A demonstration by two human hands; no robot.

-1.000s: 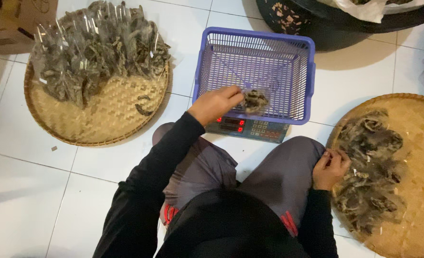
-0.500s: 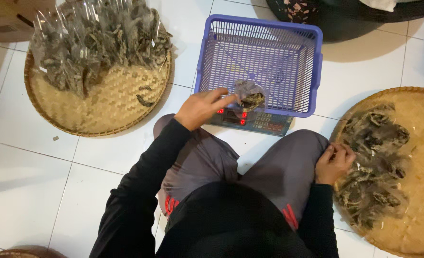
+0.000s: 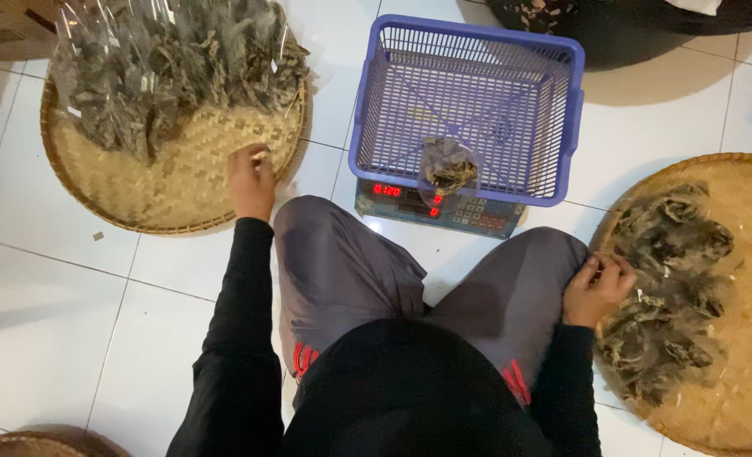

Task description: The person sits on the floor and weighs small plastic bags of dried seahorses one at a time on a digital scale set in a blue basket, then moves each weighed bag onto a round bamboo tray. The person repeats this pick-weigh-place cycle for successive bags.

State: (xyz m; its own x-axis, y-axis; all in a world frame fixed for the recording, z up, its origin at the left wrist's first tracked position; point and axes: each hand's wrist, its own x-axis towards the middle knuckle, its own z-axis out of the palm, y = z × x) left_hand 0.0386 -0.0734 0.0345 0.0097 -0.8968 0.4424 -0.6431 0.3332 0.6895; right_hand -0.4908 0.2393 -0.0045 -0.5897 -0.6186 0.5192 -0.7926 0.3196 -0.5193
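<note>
My left hand (image 3: 251, 179) rests on the near rim of a round woven tray (image 3: 173, 182) at the left, fingers bent down and holding nothing. Several clear bags of dark dried pieces (image 3: 168, 63) are piled on that tray's far side. One small clear bag of dried pieces (image 3: 448, 167) lies inside a purple plastic basket (image 3: 554, 127), which stands on a digital scale (image 3: 444, 207) with a red lit display. My right hand (image 3: 600, 288) sits at the left edge of another woven tray (image 3: 732, 381), fingers pinched on loose dried pieces (image 3: 664, 296).
I sit on a white tiled floor with my knees in grey trousers (image 3: 351, 262) just before the scale. A dark round container (image 3: 622, 30) stands behind the basket. A cardboard box (image 3: 8, 21) is at the top left. Another woven rim (image 3: 37, 442) shows at the bottom left.
My left hand let go of the small bag in the basket and moved left to the left tray's rim. My right hand stayed at the right tray's pile.
</note>
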